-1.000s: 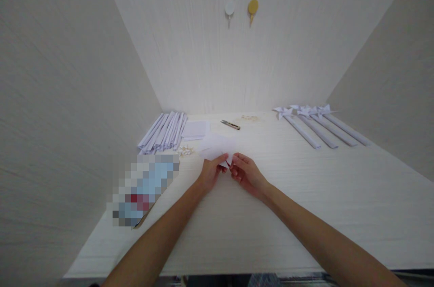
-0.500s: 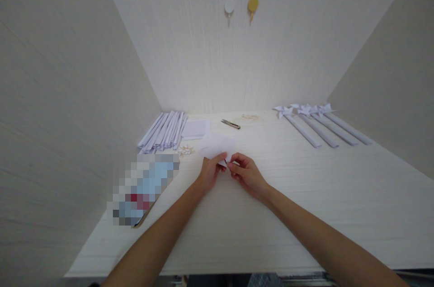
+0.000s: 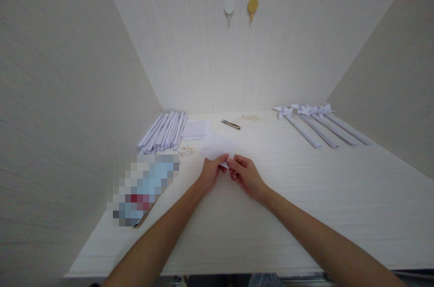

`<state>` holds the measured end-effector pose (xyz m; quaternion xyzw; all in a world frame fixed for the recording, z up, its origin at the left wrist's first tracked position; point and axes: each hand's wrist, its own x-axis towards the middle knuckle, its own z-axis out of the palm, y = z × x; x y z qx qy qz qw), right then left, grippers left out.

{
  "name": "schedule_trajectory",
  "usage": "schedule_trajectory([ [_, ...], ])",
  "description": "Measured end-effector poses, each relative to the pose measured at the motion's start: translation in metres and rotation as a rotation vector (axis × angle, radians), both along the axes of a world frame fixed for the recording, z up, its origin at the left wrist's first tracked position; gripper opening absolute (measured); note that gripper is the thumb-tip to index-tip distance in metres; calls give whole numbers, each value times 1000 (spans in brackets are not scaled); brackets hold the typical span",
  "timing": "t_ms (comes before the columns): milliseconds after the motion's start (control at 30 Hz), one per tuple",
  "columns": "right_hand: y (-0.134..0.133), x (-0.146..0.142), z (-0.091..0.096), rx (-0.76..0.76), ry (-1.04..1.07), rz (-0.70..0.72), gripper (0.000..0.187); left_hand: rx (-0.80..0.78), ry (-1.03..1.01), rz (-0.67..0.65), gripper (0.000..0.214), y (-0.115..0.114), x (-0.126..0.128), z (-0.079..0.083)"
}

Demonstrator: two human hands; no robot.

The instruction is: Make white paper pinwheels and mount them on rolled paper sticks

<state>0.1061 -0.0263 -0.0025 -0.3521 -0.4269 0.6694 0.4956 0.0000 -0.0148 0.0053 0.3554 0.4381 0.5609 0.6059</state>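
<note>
A white sheet of paper (image 3: 219,144) lies on the white table (image 3: 305,187) in the middle. My left hand (image 3: 210,173) pinches its near edge with thumb and fingers. My right hand (image 3: 246,173) is closed beside it, fingertips pinched on the same near corner of the paper. The two hands almost touch. What the fingertips do to the paper is too small to make out.
A stack of rolled white paper sticks (image 3: 164,131) lies at the back left, with flat sheets (image 3: 195,129) and small scissors (image 3: 230,124) behind the paper. Several finished paper pinwheels (image 3: 318,126) lie at the back right. A blurred packet (image 3: 144,187) sits at the left. Walls enclose three sides.
The hands have shifted only slightly on the paper's near edge; the fingertips have closed together. Nothing else has moved.
</note>
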Motion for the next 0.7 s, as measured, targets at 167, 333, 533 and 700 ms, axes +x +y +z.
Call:
schedule_trajectory([
  [167,1,-1,-5,50,-46,4,29,25,51,-5,21,0,0,-2],
  [333,1,1,-6,42,7,19,30,72,67,-68,20,-1,1,-6],
  [533,-1,1,-5,71,-18,-6,33,85,61,-96,21,-2,1,-6],
  [700,-1,-2,-4,101,-104,-48,32,84,29,-30,19,-2,1,-3],
])
